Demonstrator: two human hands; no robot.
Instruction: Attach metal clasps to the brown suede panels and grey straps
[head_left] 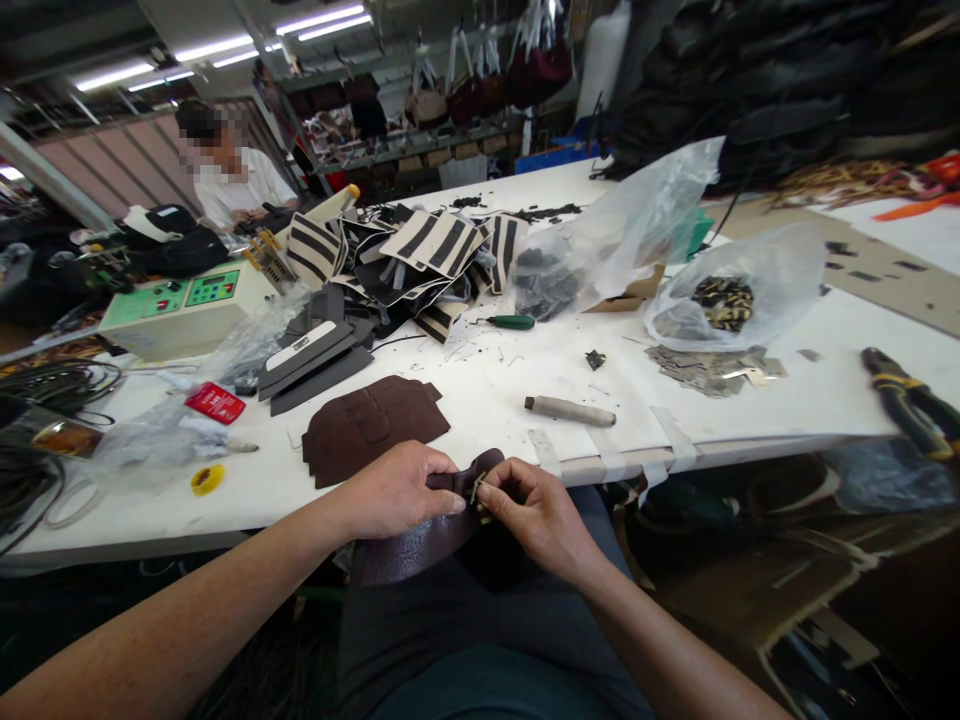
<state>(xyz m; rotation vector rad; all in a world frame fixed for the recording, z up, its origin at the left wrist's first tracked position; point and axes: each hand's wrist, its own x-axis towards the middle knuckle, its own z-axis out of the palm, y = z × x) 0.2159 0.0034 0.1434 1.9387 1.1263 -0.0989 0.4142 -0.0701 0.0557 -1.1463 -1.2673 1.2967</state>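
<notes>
A dark brown leather piece (420, 545) hangs over my lap at the table's front edge. My left hand (405, 490) grips its upper part between thumb and fingers. Against it my right hand (536, 510) pinches a small brass-coloured metal fitting (478, 487), whose exact kind I cannot make out. The fitting touches the leather near a narrow strap-like end. On the table just beyond my left hand lies a flat brown leather panel (375, 422). A grey-wrapped rod-like tool (571, 411) rests beyond my right hand.
A green-handled awl (511, 322) lies mid-table before a heap of striped pieces (435, 245). Bags of small parts (724, 305) stand right of it, with pliers (911, 400) at the right edge. Yellow tape (208, 480) is at left. A co-worker (240, 180) sits behind a control box (187, 305).
</notes>
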